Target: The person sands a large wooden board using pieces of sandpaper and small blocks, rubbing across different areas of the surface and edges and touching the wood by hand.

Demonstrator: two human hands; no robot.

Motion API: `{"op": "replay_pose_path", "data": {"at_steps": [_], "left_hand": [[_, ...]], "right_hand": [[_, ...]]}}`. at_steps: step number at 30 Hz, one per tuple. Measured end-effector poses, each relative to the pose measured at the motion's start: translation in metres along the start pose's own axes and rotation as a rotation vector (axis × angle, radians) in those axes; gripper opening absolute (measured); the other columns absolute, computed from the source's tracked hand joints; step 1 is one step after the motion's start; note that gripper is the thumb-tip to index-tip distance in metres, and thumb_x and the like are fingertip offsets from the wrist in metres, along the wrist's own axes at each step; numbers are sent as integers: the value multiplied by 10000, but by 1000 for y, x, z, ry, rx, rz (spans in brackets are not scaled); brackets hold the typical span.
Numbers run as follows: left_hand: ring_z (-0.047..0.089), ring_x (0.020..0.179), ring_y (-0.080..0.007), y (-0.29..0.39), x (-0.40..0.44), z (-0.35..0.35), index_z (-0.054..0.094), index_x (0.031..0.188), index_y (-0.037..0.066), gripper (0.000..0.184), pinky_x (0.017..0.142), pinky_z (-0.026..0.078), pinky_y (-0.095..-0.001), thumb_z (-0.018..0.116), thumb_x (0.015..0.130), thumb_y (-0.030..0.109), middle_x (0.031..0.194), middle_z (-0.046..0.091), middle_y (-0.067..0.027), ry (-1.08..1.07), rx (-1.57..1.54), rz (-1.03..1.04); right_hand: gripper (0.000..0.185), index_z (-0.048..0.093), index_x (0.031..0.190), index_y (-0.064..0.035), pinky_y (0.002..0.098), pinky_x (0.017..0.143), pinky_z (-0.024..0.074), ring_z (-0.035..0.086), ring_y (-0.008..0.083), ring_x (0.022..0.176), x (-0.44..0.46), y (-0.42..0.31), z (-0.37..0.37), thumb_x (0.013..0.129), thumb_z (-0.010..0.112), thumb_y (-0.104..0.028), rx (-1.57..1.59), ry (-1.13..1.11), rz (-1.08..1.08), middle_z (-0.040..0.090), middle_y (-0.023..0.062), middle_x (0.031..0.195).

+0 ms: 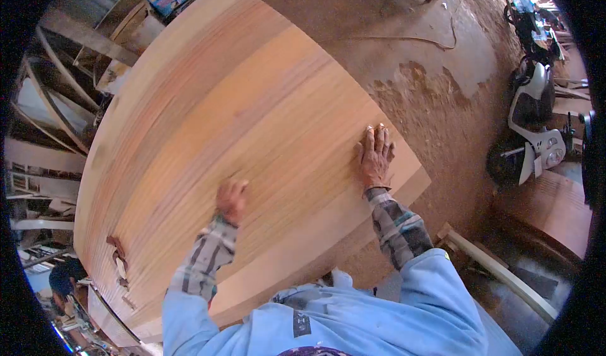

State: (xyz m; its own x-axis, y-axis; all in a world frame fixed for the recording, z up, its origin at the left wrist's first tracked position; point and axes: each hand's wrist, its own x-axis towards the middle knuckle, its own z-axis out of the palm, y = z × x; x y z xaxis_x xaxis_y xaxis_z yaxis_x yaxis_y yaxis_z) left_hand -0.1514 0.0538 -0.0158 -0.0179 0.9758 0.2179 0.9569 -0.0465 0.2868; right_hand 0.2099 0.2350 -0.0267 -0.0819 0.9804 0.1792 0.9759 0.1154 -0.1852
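A large wooden panel with light and reddish-brown grain fills the middle of the view. My right hand lies on it near the right edge, fingers spread and pointing away from me, with nothing held. Nearer the middle of the panel is my left hand, its fingers curled and blurred by motion; anything beneath them is hidden. A small dark-brown tool rests on the panel at the lower left, with small pieces beside it.
Curved wooden parts and boards are stacked at the left. A motorbike stands at the right on the dirty floor. A wooden bar lies at the lower right. Another person is at the lower left.
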Motion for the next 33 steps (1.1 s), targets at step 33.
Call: {"op": "replay_pose_path", "data": {"at_steps": [33], "left_hand": [[584, 1034, -365, 128, 232, 125, 609, 1072, 89, 284, 911, 467, -462, 540, 804, 153, 1116, 610, -165, 28, -294, 9]], "right_hand": [[540, 399, 1427, -114, 508, 1131, 163, 266, 328, 1406, 0, -12, -14, 968, 439, -395, -51, -10, -62, 326, 156, 1511]]}}
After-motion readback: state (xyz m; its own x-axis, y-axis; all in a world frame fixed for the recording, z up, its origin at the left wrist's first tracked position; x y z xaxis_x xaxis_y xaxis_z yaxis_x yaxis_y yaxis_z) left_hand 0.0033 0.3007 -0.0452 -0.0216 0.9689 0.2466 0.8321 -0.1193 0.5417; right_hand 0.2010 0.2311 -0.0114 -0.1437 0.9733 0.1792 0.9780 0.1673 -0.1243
